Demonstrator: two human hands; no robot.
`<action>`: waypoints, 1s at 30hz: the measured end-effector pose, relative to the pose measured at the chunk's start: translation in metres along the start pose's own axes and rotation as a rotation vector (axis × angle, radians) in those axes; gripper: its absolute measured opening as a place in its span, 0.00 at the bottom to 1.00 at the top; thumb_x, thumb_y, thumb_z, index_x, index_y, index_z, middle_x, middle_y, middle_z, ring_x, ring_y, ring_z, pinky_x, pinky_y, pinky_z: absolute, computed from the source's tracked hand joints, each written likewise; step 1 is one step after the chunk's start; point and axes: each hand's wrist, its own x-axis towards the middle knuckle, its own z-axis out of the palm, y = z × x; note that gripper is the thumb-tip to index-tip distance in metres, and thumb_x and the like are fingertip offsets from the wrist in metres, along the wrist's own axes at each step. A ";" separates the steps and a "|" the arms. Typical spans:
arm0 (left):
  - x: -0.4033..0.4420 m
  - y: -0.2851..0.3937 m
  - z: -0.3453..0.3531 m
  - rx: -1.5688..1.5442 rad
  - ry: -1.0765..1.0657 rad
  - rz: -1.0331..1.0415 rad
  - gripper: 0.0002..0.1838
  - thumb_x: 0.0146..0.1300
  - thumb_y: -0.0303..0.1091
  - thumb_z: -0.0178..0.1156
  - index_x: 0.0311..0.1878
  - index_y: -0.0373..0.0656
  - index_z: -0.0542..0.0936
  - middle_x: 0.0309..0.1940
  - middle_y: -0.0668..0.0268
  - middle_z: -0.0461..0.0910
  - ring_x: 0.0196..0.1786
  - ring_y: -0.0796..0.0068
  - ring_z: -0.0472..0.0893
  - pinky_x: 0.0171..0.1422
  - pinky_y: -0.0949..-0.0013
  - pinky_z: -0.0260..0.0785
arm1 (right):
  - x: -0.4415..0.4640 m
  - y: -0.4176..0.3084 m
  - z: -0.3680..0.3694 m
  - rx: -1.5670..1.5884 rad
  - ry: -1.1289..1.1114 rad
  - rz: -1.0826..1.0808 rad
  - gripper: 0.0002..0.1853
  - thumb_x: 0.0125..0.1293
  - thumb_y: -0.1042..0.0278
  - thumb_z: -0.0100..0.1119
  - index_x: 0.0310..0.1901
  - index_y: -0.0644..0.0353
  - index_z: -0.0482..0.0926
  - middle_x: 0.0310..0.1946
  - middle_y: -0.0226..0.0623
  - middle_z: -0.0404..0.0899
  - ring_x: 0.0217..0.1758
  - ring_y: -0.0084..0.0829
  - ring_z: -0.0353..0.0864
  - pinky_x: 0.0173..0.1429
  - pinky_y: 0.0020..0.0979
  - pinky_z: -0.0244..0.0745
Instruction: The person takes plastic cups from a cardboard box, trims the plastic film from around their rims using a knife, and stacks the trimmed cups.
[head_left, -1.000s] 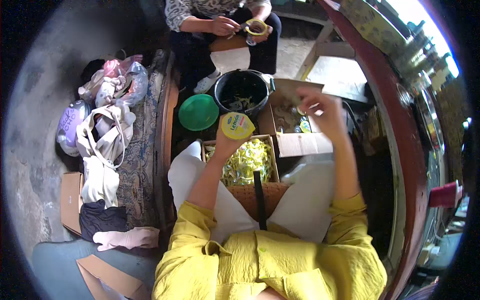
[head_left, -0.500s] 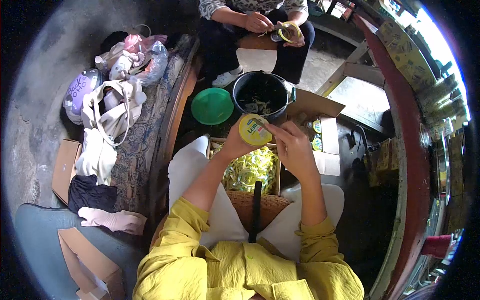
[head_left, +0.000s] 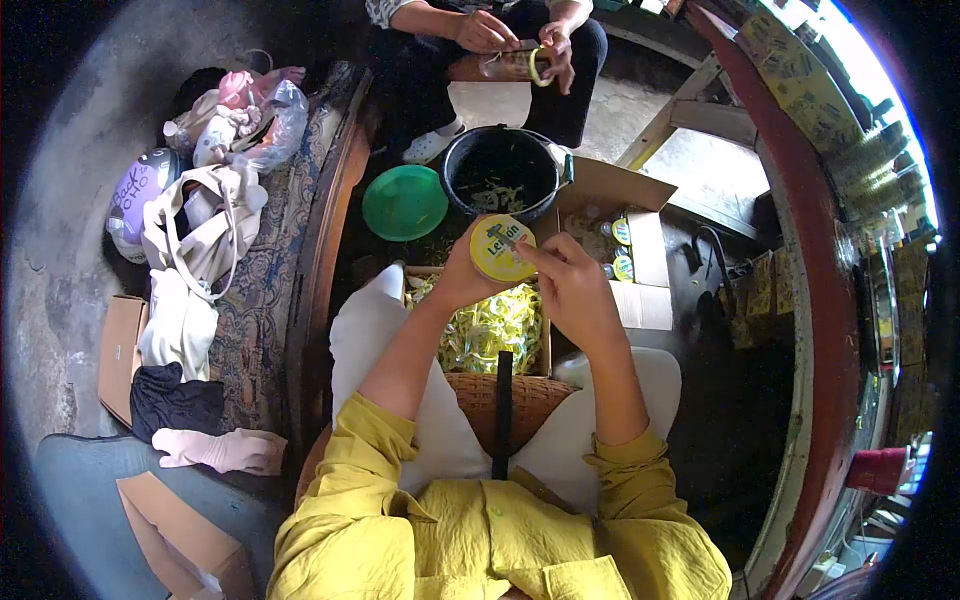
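My left hand (head_left: 462, 272) is closed round a tub with a round yellow lid (head_left: 497, 262) printed "Lemon", its top facing me. My right hand (head_left: 578, 290) comes in from the right, index finger reaching to the lid and the other fingers curled. A small dark grey-green piece (head_left: 503, 238) lies across the lid by that fingertip; I cannot make out what it is or whether the hand grips it. Below both hands, a box of yellow-green strips (head_left: 490, 330) sits between my knees.
Beyond my hands stand a black bucket (head_left: 463, 190) with scraps inside and a green lid (head_left: 404, 204). An open carton (head_left: 645, 290) holds several tubs at right. Opposite, a co-worker's hands (head_left: 556, 55) hold another tub. Bags and a helmet (head_left: 145, 200) lie at left.
The whole view has shifted slightly, moving the surroundings left and up. My right fingertip still meets the lid. The co-worker's tub has turned onto its side.
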 end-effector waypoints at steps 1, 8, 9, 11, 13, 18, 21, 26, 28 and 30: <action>-0.001 -0.001 0.000 -0.006 -0.004 0.000 0.35 0.31 0.32 0.73 0.46 0.40 0.67 0.41 0.64 0.73 0.43 0.75 0.73 0.48 0.72 0.67 | 0.000 0.000 0.001 -0.007 0.013 -0.007 0.19 0.46 0.81 0.51 0.42 0.55 0.76 0.29 0.39 0.68 0.30 0.38 0.73 0.35 0.35 0.72; -0.001 -0.003 0.002 -0.067 -0.016 -0.009 0.36 0.32 0.32 0.73 0.47 0.40 0.65 0.40 0.64 0.73 0.43 0.76 0.73 0.48 0.72 0.67 | 0.001 -0.001 0.000 -0.065 -0.040 0.033 0.18 0.45 0.80 0.51 0.41 0.55 0.76 0.31 0.39 0.68 0.34 0.39 0.73 0.37 0.37 0.73; 0.000 -0.001 0.002 -0.063 -0.029 -0.010 0.36 0.32 0.31 0.73 0.47 0.41 0.65 0.40 0.64 0.73 0.43 0.76 0.73 0.48 0.72 0.67 | 0.001 -0.001 0.001 -0.068 -0.038 0.030 0.18 0.45 0.80 0.50 0.41 0.55 0.76 0.31 0.39 0.68 0.34 0.40 0.74 0.37 0.37 0.73; 0.000 0.001 0.002 -0.046 -0.045 -0.020 0.36 0.32 0.31 0.73 0.47 0.41 0.65 0.41 0.64 0.73 0.43 0.76 0.73 0.48 0.72 0.67 | 0.000 0.001 0.003 -0.098 -0.032 0.011 0.19 0.45 0.80 0.50 0.42 0.56 0.76 0.31 0.40 0.68 0.34 0.40 0.74 0.37 0.37 0.73; -0.001 0.001 0.002 -0.023 -0.051 -0.035 0.36 0.32 0.31 0.73 0.47 0.41 0.65 0.41 0.64 0.72 0.43 0.76 0.73 0.48 0.72 0.67 | 0.000 0.002 0.004 -0.120 -0.035 0.007 0.19 0.45 0.80 0.50 0.42 0.56 0.75 0.32 0.40 0.68 0.34 0.41 0.74 0.38 0.37 0.73; -0.002 -0.005 0.002 -0.025 -0.068 -0.057 0.37 0.32 0.30 0.73 0.48 0.41 0.64 0.41 0.65 0.72 0.44 0.77 0.73 0.49 0.72 0.67 | 0.000 -0.001 0.004 -0.137 -0.087 0.067 0.19 0.46 0.80 0.48 0.42 0.57 0.75 0.33 0.40 0.68 0.36 0.41 0.73 0.38 0.37 0.73; -0.003 -0.005 0.003 -0.099 -0.053 -0.055 0.36 0.32 0.29 0.72 0.48 0.42 0.64 0.42 0.65 0.72 0.45 0.77 0.72 0.50 0.72 0.66 | -0.002 -0.004 0.002 -0.138 -0.054 0.065 0.19 0.45 0.83 0.51 0.41 0.57 0.77 0.30 0.39 0.67 0.32 0.39 0.72 0.37 0.36 0.70; -0.002 -0.006 -0.004 -0.090 -0.021 -0.067 0.36 0.34 0.26 0.71 0.49 0.42 0.63 0.43 0.65 0.71 0.46 0.76 0.72 0.52 0.72 0.65 | -0.001 -0.003 -0.008 -0.146 -0.054 0.056 0.16 0.46 0.83 0.50 0.37 0.58 0.78 0.28 0.38 0.68 0.34 0.38 0.72 0.38 0.35 0.70; -0.001 -0.004 -0.007 -0.103 -0.011 -0.061 0.37 0.33 0.26 0.71 0.49 0.42 0.62 0.43 0.65 0.70 0.46 0.76 0.71 0.52 0.72 0.65 | 0.000 -0.004 -0.013 -0.153 -0.068 0.068 0.16 0.45 0.83 0.50 0.37 0.58 0.78 0.28 0.38 0.68 0.34 0.37 0.72 0.38 0.34 0.69; -0.003 -0.005 -0.011 -0.074 0.005 -0.061 0.37 0.33 0.25 0.71 0.49 0.42 0.62 0.43 0.65 0.70 0.46 0.76 0.71 0.52 0.72 0.65 | -0.002 -0.004 -0.017 -0.195 -0.073 0.047 0.17 0.44 0.84 0.49 0.37 0.58 0.78 0.27 0.38 0.68 0.34 0.36 0.72 0.39 0.34 0.68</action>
